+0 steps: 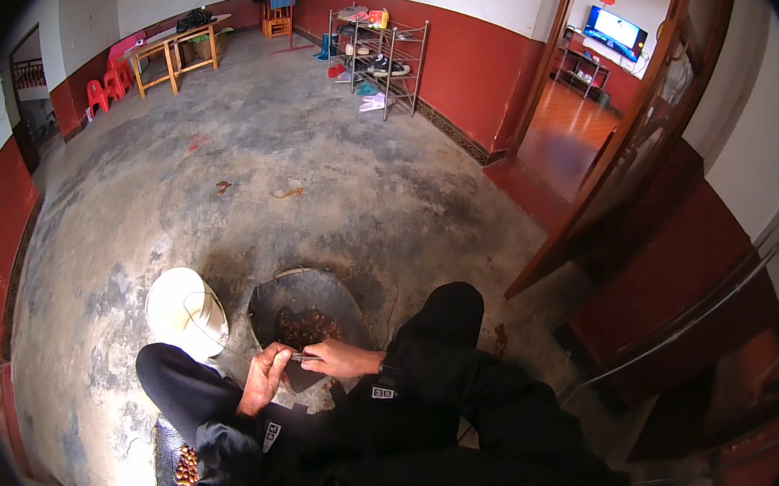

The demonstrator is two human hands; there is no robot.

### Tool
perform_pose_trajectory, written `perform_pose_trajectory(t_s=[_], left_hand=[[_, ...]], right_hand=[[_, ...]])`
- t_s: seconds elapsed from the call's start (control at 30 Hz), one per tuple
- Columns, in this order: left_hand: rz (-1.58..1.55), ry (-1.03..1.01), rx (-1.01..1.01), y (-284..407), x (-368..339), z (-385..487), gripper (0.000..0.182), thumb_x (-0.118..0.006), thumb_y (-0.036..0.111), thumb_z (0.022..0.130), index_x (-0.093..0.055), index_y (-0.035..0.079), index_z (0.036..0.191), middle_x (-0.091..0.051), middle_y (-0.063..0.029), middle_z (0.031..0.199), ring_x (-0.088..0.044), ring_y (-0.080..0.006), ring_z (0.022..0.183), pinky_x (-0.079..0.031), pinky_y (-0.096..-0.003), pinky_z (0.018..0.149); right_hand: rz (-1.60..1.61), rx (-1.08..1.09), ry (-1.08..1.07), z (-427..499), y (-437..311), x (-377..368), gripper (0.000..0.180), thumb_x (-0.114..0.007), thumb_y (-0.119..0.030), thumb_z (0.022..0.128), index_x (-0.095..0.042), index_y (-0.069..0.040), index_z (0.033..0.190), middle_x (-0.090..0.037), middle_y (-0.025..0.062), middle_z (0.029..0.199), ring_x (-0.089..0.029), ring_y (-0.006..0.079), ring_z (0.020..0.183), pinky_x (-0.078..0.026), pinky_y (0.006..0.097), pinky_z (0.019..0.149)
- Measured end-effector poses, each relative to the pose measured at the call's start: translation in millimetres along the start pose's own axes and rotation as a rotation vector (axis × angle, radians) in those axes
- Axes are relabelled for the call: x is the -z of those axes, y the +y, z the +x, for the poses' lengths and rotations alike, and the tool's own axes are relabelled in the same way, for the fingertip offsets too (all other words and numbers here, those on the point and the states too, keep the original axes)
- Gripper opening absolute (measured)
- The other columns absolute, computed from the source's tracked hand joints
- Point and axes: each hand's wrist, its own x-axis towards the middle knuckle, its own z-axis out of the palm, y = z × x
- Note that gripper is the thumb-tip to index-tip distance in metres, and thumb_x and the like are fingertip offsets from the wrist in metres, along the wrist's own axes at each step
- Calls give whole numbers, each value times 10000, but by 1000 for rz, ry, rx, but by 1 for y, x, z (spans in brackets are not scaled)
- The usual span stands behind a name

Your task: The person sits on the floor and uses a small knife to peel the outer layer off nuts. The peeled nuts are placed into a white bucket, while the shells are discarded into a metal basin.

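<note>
My left hand [265, 378] and my right hand [342, 358] meet above the near end of a black basin-like container [342, 298]. Between them is a small, slim metal tool [307, 358], probably a knife, gripped by my right hand. The fingers of my left hand are bent close against the tool's tip; whatever they pinch is too small to make out. Reddish-brown shell-like pieces [307, 324] lie in the bottom of the container. By my left leg, a second black container [166, 473] holds glossy brown nuts [187, 476], apparently chestnuts, partly covered by my sleeve.
A white plastic bucket [183, 311] with a wire handle stands beyond my left knee. An open wooden door [573, 224] reaches in from the right. A metal shoe rack [406, 63] and a wooden table [169, 42] stand farther back on the concrete floor [224, 161].
</note>
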Motion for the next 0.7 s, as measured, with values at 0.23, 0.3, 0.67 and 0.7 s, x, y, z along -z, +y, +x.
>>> perform_pose_trajectory(t_s=[0.23,0.3,0.67,0.7], left_hand=[[-210,-38,55,5,2,-4,377,-485,352,1130,-651,15,1091,-572,-15,758,-574,-97,631,-509,-279,601],[-222,-26,41,8,1,-3,304,-498,299,1129,-623,23,1113,-558,-13,765,-577,-109,641,-502,-278,611],[-25,111,-50,-6,4,7,154,-591,123,1078,-507,39,1176,-572,-31,846,-585,-108,672,-511,-272,611],[-65,101,-91,-6,3,7,147,-583,133,1084,-509,40,1170,-576,-33,841,-586,-107,673,-511,-270,619]], right_hand=[[63,-22,-66,-5,-11,8,358,-607,-328,1062,-618,26,1014,-634,197,775,-614,266,696,-475,427,667],[63,-21,-54,-3,-9,8,358,-603,-330,1064,-618,25,1022,-635,191,785,-616,257,713,-476,423,676],[-7,0,59,4,5,9,348,-583,-327,1069,-580,10,983,-639,164,799,-626,259,727,-479,427,678],[-10,8,62,4,5,8,344,-580,-324,1070,-578,9,985,-640,165,801,-628,264,728,-480,427,678]])
